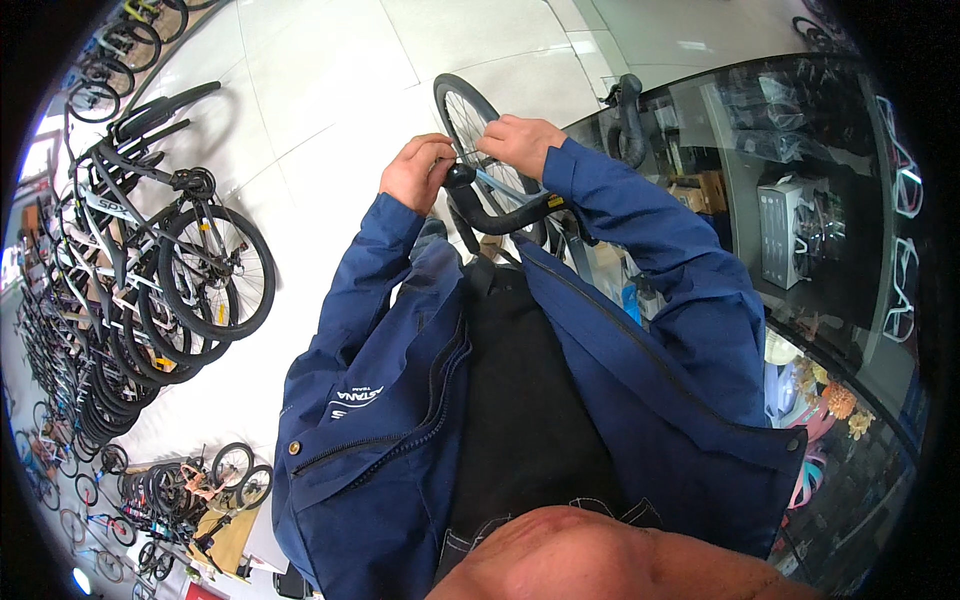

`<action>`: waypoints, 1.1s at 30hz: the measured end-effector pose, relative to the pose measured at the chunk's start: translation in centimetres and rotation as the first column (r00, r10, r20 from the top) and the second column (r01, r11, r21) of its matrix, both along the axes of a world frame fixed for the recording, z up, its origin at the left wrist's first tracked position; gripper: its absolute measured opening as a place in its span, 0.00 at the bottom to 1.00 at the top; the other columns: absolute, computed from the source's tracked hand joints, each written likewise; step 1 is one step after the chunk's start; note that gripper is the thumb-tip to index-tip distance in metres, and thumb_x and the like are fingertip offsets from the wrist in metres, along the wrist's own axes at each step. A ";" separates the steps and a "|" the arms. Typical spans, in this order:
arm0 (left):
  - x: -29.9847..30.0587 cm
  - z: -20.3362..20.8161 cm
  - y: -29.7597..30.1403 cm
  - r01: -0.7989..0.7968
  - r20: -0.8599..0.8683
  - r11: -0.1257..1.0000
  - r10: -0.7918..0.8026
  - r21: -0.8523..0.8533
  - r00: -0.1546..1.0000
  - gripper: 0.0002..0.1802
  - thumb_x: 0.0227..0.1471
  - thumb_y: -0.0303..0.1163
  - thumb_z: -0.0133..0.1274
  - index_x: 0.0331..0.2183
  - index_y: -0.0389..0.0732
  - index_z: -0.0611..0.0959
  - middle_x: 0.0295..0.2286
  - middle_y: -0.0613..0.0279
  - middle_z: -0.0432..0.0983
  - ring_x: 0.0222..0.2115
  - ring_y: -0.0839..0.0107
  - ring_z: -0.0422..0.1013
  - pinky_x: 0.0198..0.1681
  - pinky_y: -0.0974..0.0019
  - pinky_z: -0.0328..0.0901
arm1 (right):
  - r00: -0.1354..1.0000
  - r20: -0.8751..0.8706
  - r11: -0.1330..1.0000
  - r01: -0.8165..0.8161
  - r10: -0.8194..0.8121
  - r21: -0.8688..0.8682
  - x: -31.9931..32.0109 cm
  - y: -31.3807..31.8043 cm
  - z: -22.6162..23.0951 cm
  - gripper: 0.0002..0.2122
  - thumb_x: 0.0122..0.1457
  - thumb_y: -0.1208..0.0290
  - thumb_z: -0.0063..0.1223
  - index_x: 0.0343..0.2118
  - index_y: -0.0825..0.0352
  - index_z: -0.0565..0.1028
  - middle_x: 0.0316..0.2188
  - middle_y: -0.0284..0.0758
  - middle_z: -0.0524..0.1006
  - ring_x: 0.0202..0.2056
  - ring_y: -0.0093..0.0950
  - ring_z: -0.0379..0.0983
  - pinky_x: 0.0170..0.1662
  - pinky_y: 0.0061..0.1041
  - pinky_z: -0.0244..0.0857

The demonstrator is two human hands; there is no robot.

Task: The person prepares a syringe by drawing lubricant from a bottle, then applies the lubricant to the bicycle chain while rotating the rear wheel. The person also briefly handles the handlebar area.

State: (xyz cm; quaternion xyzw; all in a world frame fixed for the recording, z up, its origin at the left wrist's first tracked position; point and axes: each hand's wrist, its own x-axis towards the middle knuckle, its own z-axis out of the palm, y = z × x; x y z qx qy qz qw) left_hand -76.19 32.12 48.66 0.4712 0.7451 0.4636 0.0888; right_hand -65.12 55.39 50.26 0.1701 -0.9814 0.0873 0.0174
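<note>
In front of me is a road bike with a black drop handlebar (520, 217), a light blue frame tube (508, 187) and a thin-tyred wheel (462, 100). My left hand (416, 175) is closed, its fingertips pinched together right beside the black brake hood (460, 176). Over the wheel, my right hand (520, 144) is closed too, thumb and fingers drawn together a short way from the left fingertips. Whatever lies between the fingers of either hand is too small or hidden to make out. The handlebar's other black brake hood (629, 90) stands past my right forearm.
A dark glass display counter (690, 130) runs along my right, with boxes (785, 230) inside and artificial flowers (838, 400) nearby. Rows of parked bikes (215, 270) line the left over a pale tiled floor (320, 60). My open blue jacket (385, 400) hangs below my arms.
</note>
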 end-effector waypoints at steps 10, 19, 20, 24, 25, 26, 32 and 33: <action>0.4 -0.2 -0.1 -0.031 -0.019 0.999 0.031 0.016 0.999 0.10 0.51 0.20 0.62 0.37 0.40 0.83 0.43 0.57 0.81 0.41 0.57 0.79 0.44 0.62 0.74 | 0.976 -0.176 0.991 -0.130 0.131 0.015 -4.2 0.9 0.7 0.11 0.54 0.73 0.55 0.42 0.62 0.77 0.40 0.32 0.76 0.48 0.31 0.74 0.46 0.26 0.76; 0.4 -0.9 -0.3 -0.075 0.060 0.997 0.074 0.023 0.995 0.10 0.52 0.20 0.63 0.38 0.36 0.84 0.43 0.54 0.81 0.42 0.62 0.81 0.47 0.64 0.76 | 0.942 0.174 0.770 0.335 -0.288 -0.543 -6.6 -2.8 2.9 0.13 0.58 0.64 0.63 0.40 0.68 0.82 0.33 0.44 0.84 0.35 0.41 0.82 0.43 0.35 0.76; 0.3 -1.0 -0.3 -0.084 0.070 0.996 0.083 0.011 0.994 0.10 0.51 0.20 0.63 0.39 0.35 0.85 0.43 0.54 0.81 0.42 0.62 0.81 0.47 0.64 0.76 | 0.943 0.174 0.731 0.329 -0.283 -0.597 -6.1 -3.6 3.1 0.12 0.57 0.64 0.63 0.38 0.68 0.82 0.32 0.44 0.84 0.34 0.41 0.82 0.42 0.35 0.76; 0.4 -1.3 -0.1 -0.130 0.131 0.991 0.123 0.044 0.984 0.12 0.50 0.20 0.64 0.40 0.35 0.86 0.44 0.54 0.81 0.42 0.62 0.81 0.48 0.64 0.76 | 0.893 0.286 0.610 0.447 -0.347 -0.654 -4.1 -5.8 3.6 0.13 0.56 0.66 0.65 0.39 0.68 0.81 0.30 0.43 0.84 0.34 0.39 0.83 0.41 0.33 0.76; 0.4 -1.3 -0.2 -0.133 0.142 0.990 0.125 0.045 0.982 0.12 0.50 0.20 0.64 0.40 0.35 0.86 0.44 0.53 0.81 0.42 0.62 0.81 0.47 0.64 0.76 | 0.862 0.333 0.568 0.503 -0.382 -0.651 -3.8 -6.2 3.6 0.13 0.56 0.66 0.65 0.39 0.68 0.81 0.30 0.43 0.84 0.34 0.39 0.83 0.41 0.32 0.76; 0.4 -1.4 -0.1 -0.135 0.152 0.990 0.127 0.048 0.980 0.12 0.50 0.20 0.64 0.40 0.34 0.86 0.44 0.53 0.81 0.42 0.62 0.81 0.47 0.63 0.75 | 0.844 0.374 0.545 0.535 -0.386 -0.645 -3.6 -6.3 3.4 0.14 0.55 0.66 0.66 0.41 0.68 0.80 0.29 0.42 0.83 0.33 0.38 0.83 0.40 0.31 0.76; 0.6 -1.1 -0.3 -0.122 0.096 0.986 0.112 0.112 0.989 0.10 0.49 0.20 0.64 0.37 0.34 0.86 0.44 0.52 0.81 0.40 0.60 0.80 0.44 0.63 0.75 | 0.946 0.015 0.741 0.264 -0.324 -0.618 -3.2 -5.6 2.1 0.13 0.60 0.72 0.61 0.48 0.62 0.81 0.40 0.38 0.82 0.40 0.34 0.82 0.44 0.31 0.77; 0.7 -0.9 -0.3 -0.134 0.099 0.985 0.123 0.111 0.987 0.10 0.49 0.20 0.64 0.37 0.35 0.86 0.43 0.52 0.81 0.40 0.60 0.80 0.45 0.63 0.74 | 0.954 -0.112 0.802 0.167 -0.278 -0.573 -3.1 -5.4 2.0 0.14 0.59 0.73 0.62 0.49 0.60 0.81 0.41 0.37 0.82 0.42 0.34 0.81 0.44 0.31 0.77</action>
